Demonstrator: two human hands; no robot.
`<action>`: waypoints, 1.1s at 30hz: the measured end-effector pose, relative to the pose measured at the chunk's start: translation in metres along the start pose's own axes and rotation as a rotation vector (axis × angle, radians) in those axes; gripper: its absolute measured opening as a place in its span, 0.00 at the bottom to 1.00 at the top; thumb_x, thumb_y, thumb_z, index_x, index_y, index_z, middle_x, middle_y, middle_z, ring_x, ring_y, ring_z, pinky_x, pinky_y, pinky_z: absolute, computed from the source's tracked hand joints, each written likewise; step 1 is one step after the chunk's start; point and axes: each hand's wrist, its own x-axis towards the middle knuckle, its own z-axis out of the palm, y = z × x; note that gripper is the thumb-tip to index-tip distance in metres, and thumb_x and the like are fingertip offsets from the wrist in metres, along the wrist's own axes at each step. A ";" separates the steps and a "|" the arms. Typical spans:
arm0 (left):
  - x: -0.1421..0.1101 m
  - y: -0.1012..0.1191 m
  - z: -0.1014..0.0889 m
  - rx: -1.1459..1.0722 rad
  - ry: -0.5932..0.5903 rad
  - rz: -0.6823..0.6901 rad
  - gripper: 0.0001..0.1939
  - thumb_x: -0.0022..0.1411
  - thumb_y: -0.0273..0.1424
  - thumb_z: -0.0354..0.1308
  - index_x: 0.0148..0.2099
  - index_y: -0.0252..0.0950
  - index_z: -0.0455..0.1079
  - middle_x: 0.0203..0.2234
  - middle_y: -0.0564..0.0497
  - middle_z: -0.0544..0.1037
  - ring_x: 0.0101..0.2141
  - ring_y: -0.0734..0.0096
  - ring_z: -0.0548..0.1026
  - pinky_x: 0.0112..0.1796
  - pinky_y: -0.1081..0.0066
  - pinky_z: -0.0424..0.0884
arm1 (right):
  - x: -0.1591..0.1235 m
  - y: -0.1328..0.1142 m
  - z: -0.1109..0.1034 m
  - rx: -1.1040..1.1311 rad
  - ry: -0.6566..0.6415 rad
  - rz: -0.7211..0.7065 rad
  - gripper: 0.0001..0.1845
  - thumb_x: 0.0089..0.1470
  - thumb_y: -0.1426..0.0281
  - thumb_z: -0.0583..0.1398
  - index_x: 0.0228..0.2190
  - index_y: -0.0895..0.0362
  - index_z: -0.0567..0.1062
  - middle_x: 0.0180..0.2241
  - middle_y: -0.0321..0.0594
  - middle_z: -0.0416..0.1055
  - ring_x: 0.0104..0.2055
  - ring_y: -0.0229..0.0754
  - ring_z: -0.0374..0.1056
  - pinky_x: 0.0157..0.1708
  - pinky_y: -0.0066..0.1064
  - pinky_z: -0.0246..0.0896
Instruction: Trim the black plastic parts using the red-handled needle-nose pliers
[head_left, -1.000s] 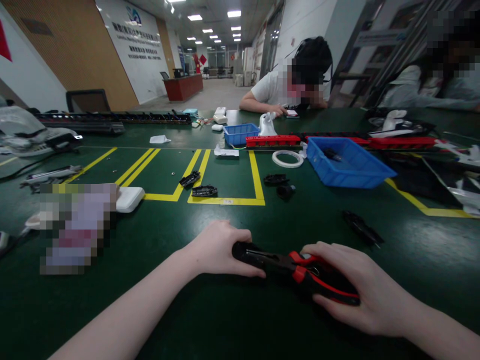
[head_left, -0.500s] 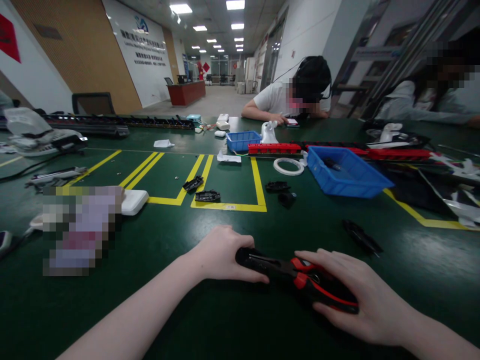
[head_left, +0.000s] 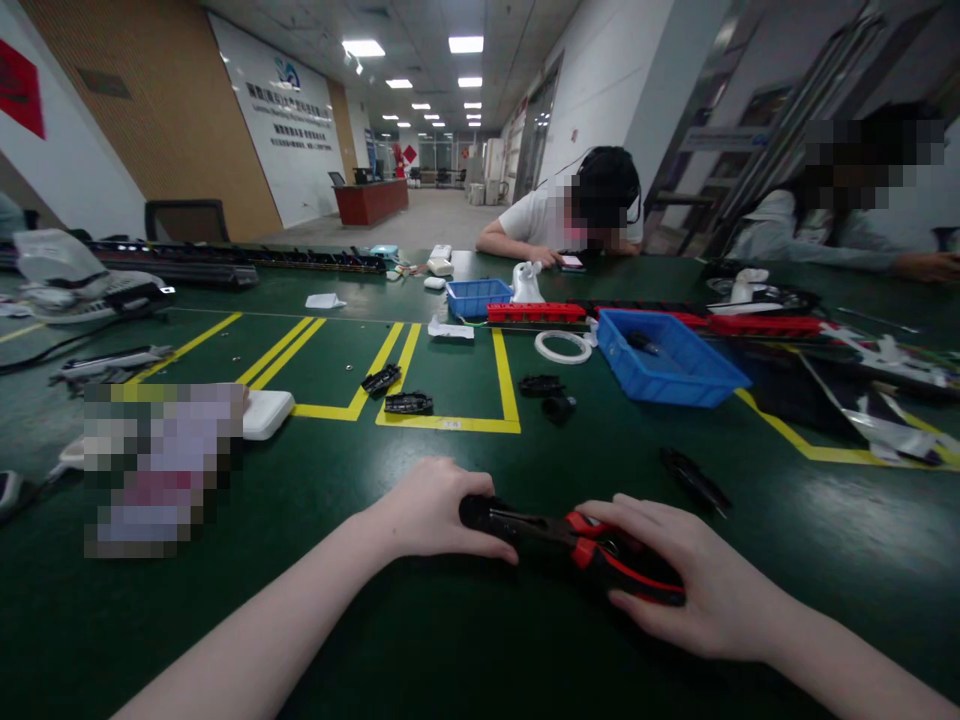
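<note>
Bare forearms (head_left: 292,610) angle toward each other, the left hand (head_left: 435,510) pinching, the right hand (head_left: 694,580) curled in a grip.

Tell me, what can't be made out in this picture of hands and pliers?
In the head view:
Black part: partly hidden by the left hand.
Pliers: one handle partly covered by the right hand.
Large blue box: its dark contents are too small and dim to identify.
Pixelated object: blurred into blocks.
Small device: cut off by the left edge.
</note>
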 end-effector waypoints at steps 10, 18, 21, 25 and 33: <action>0.001 -0.002 0.002 0.034 0.018 0.035 0.28 0.52 0.59 0.62 0.36 0.37 0.72 0.25 0.54 0.73 0.26 0.69 0.70 0.26 0.74 0.53 | 0.001 0.000 0.003 -0.004 0.023 -0.006 0.28 0.51 0.60 0.61 0.55 0.49 0.69 0.47 0.45 0.76 0.45 0.50 0.74 0.45 0.46 0.71; 0.000 -0.002 0.006 0.107 0.064 0.072 0.27 0.54 0.58 0.62 0.35 0.37 0.71 0.24 0.53 0.73 0.25 0.69 0.70 0.25 0.73 0.53 | -0.002 -0.003 0.008 -0.148 0.068 -0.027 0.31 0.50 0.60 0.61 0.56 0.48 0.68 0.49 0.44 0.76 0.51 0.56 0.73 0.49 0.51 0.69; 0.000 -0.003 0.008 0.114 0.071 0.076 0.27 0.54 0.58 0.62 0.35 0.37 0.71 0.24 0.54 0.73 0.25 0.68 0.70 0.25 0.73 0.53 | -0.002 -0.002 0.008 -0.153 0.059 -0.036 0.31 0.49 0.61 0.62 0.56 0.48 0.69 0.49 0.45 0.76 0.49 0.55 0.74 0.47 0.48 0.70; 0.000 -0.004 0.008 0.135 0.075 0.075 0.27 0.54 0.58 0.62 0.35 0.37 0.71 0.23 0.54 0.72 0.25 0.69 0.70 0.25 0.74 0.52 | -0.002 0.000 0.010 -0.138 0.051 -0.024 0.31 0.50 0.60 0.62 0.56 0.48 0.69 0.51 0.44 0.76 0.51 0.55 0.72 0.52 0.50 0.66; -0.001 -0.001 0.007 0.114 0.060 0.084 0.26 0.54 0.57 0.62 0.35 0.37 0.70 0.23 0.55 0.72 0.25 0.70 0.70 0.26 0.74 0.53 | -0.003 0.002 0.011 -0.102 0.045 -0.017 0.31 0.50 0.58 0.62 0.56 0.47 0.68 0.51 0.44 0.75 0.52 0.56 0.72 0.52 0.52 0.66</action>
